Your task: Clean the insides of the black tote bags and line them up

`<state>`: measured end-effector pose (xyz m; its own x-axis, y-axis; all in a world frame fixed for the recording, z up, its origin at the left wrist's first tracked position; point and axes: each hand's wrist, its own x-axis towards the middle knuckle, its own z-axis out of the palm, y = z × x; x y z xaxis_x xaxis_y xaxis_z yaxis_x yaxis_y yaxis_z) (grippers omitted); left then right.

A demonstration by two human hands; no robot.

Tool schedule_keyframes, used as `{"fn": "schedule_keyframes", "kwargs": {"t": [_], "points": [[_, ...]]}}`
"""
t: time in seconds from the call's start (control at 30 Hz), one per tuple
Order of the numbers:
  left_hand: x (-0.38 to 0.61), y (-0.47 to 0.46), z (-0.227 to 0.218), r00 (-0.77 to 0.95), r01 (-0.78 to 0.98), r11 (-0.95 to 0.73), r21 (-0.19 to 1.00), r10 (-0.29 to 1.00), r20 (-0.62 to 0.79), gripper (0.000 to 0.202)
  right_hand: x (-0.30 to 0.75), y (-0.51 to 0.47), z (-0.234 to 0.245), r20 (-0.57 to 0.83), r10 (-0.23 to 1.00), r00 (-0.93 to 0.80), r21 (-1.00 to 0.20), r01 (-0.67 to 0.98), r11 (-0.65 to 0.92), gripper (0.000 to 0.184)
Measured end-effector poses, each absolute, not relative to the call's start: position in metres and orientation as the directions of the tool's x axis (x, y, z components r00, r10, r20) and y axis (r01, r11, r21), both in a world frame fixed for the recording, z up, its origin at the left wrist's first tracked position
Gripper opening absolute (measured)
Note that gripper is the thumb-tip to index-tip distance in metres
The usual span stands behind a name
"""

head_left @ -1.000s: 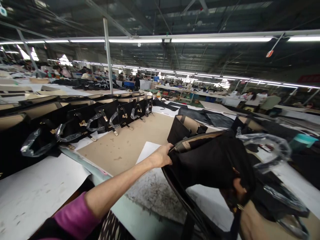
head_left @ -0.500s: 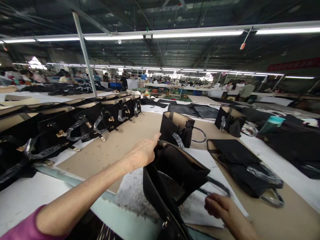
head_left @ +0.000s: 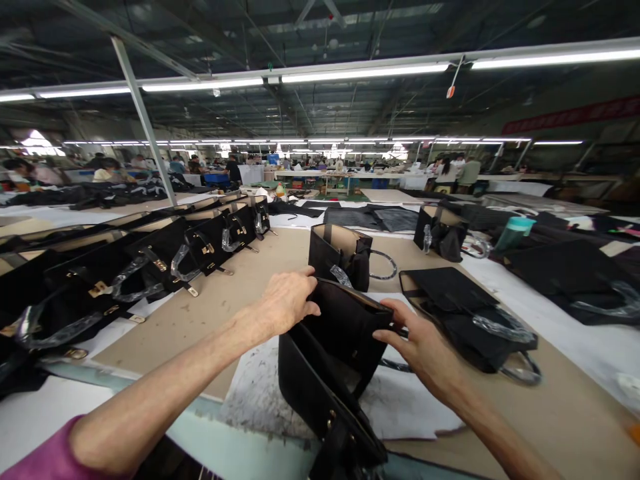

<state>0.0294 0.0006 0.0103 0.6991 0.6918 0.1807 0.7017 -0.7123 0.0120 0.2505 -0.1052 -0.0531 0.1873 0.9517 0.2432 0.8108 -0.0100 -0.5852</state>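
A black handbag stands open on the worktable in front of me, its mouth facing me. My left hand grips the bag's left upper rim, fingers curled over the edge. On the right upper rim rests my right hand, thumb and fingers closed on the edge. A black strap with gold studs hangs from the bag's near side.
A long row of black handbags with plastic-wrapped handles lines the left. One upright bag stands just behind mine, a flat bag lies to the right, another bag beyond. A teal bottle is far right. Workers sit in the background.
The bag came down from the air onto the table. My right hand rose from below and took the bag's right rim. My left hand closed on the left rim.
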Motion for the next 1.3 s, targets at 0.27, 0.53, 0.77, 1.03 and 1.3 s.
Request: {"fn": "schedule_keyframes", "kwargs": {"t": [0.27, 0.53, 0.77, 1.03, 1.3], "points": [[0.028, 0.020, -0.002, 0.755, 0.557, -0.784, 0.276, 0.616, 0.227, 0.015, 0.254, -0.089, -0.044, 0.282, 0.944, 0.172, -0.548, 0.837, 0.011, 0.020], [0.017, 0.021, -0.006, 0.757, 0.448, -0.782, 0.433, 0.590, 0.282, 0.011, 0.268, -0.074, -0.058, 0.319, 0.920, 0.228, -0.642, 0.766, 0.033, 0.023], [0.013, 0.026, -0.007, 0.785, 0.443, -0.739, 0.507, 0.593, 0.178, 0.057, 0.272, -0.071, -0.058, 0.326, 0.928, 0.179, -0.703, 0.703, 0.112, 0.020], [0.009, 0.029, -0.002, 0.793, 0.492, -0.693, 0.527, 0.606, 0.058, 0.036, 0.285, -0.057, -0.057, 0.271, 0.960, 0.074, -0.773, 0.610, 0.172, 0.021], [0.010, 0.032, 0.003, 0.813, 0.424, -0.579, 0.696, 0.582, -0.012, 0.024, 0.299, -0.036, -0.059, 0.141, 0.988, -0.055, -0.906, 0.396, 0.151, 0.019]]}}
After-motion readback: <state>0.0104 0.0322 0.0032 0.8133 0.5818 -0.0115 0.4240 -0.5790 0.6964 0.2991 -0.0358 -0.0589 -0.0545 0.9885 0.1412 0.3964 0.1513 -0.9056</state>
